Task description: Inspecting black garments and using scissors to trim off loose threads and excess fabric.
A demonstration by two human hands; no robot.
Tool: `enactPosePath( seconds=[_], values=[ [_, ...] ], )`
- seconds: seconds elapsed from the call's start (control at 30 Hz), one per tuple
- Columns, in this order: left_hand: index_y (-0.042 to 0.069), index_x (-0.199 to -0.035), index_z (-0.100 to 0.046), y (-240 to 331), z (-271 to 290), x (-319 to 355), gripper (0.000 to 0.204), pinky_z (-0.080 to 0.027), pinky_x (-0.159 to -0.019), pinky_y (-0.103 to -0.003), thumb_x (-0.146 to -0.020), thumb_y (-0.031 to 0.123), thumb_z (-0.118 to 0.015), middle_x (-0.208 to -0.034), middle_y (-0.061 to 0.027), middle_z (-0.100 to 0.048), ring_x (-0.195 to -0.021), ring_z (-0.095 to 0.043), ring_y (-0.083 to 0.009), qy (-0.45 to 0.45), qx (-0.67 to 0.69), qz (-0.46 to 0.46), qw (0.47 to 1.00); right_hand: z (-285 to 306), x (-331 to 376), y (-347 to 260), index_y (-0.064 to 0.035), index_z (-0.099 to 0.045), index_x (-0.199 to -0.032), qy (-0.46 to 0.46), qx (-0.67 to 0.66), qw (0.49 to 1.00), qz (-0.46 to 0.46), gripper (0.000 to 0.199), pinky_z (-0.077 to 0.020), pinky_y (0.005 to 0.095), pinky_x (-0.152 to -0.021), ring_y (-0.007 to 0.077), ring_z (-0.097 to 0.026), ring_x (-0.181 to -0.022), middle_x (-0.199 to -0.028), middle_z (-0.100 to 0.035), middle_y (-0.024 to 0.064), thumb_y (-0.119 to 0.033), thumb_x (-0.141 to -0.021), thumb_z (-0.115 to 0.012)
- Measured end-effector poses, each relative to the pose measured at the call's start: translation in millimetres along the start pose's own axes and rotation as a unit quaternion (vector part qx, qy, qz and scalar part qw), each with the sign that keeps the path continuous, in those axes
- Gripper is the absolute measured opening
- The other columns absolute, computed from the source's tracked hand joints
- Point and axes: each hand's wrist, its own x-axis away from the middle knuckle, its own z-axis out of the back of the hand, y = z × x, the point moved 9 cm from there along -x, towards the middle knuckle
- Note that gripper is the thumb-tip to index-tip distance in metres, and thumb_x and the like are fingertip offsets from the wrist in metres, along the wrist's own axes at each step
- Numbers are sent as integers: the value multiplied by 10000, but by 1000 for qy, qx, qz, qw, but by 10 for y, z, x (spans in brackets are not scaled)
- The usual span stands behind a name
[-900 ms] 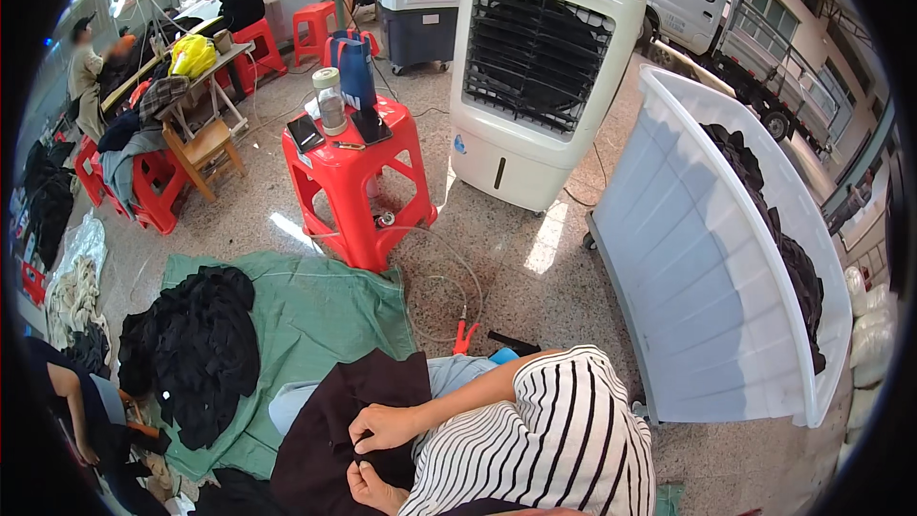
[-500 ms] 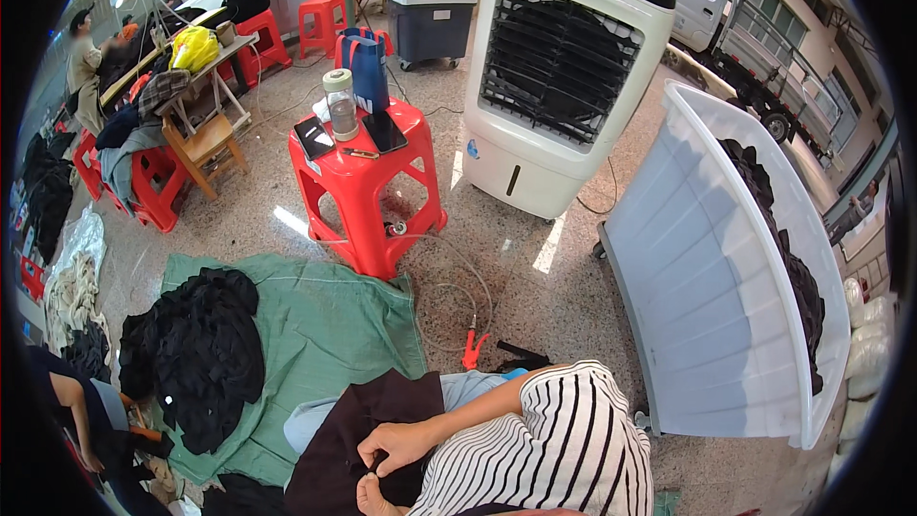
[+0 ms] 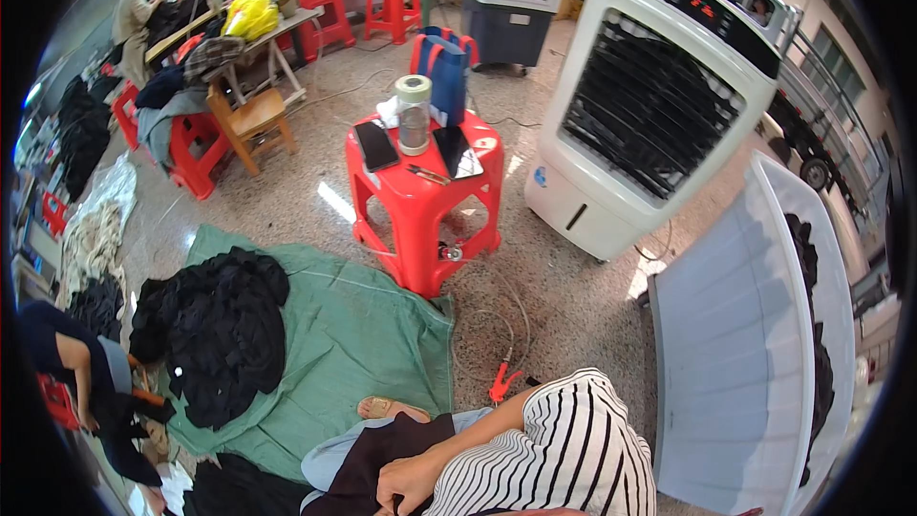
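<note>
Here: dark garment (image 3: 382, 459) on the person's lap, pinched in the right hand (image 3: 406, 483), grip clenched on the cloth; left hand hidden, grip cannot tell. Beyond: green tarp (image 3: 373, 325) bearing black clothes (image 3: 224, 325); white tub (image 3: 755, 373) holding dark clothes.

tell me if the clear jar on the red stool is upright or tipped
Upright: the clear jar stands on its base on the red stool, lid on top.
</note>
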Motion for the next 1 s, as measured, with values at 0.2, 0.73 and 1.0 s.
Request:
enactPosePath(
  seconds=[0.2, 0.73, 1.0],
  values=[
    [-34, -1016, -673, 14, 10, 47, 287, -481, -839, -343, -929, 234, -615, -954, -127, -697, -886, -617, -231, 18, -9, -15, 1000, 3, 26, -222, -73, -701, -840, 6, 23, 999, 21, 257, -456, 428, -584, 359, -639, -718, -763, -658, 177, -330, -841, -696],
    [-33, -1016, -671, -207, 438, 424, 294, -481, -840, -346, -936, 243, -608, -951, -127, -698, -886, -619, -231, 11, -24, -60, 998, -601, 69, -176, -115, -716, -920, -66, 124, 990, 23, 279, -480, 416, -631, 327, -651, -762, -843, -690, 135, -382, -838, -714],
    [-32, -1015, -670, -182, 442, 447, 297, -482, -841, -347, -939, 248, -605, -950, -127, -699, -887, -620, -232, 30, -32, -75, 996, -565, 89, -363, -151, -689, -1010, -77, 135, 987, 40, 310, -463, 476, -646, 376, -626, -778, -853, -672, 169, -422, -870, -632]
  ],
)
